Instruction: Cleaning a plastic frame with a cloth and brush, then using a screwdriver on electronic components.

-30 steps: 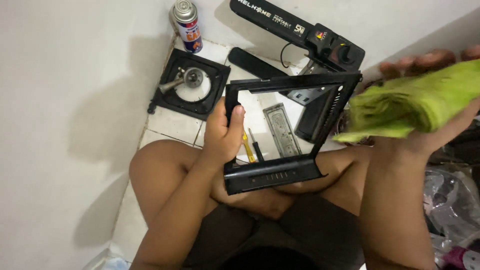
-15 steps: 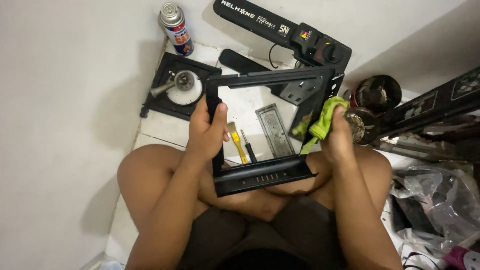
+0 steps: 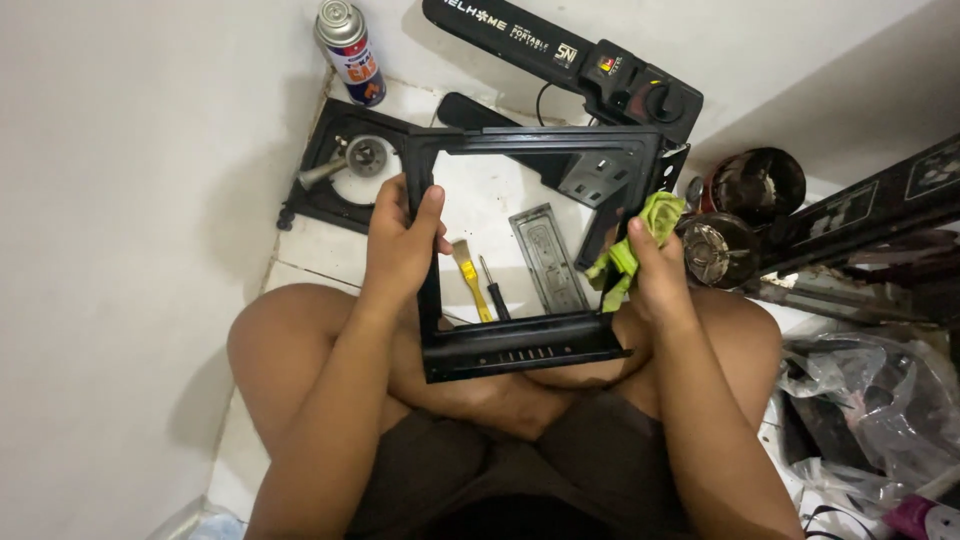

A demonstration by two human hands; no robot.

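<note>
Black appliance (image 3: 560, 55) cut off at top; clear bag (image 3: 880, 400) clipped at rt edge

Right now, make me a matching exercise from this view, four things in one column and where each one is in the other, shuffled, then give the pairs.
Things:
1. black frame
2. green cloth
3. spray can
4. yellow-handled brush

Places:
A. on the white floor, seen through the frame's opening
B. gripped at its side bar by the left hand
C. upright by the wall, top left
D. pressed to the frame's right side by the right hand

Pairs: 1-B, 2-D, 3-C, 4-A
</note>
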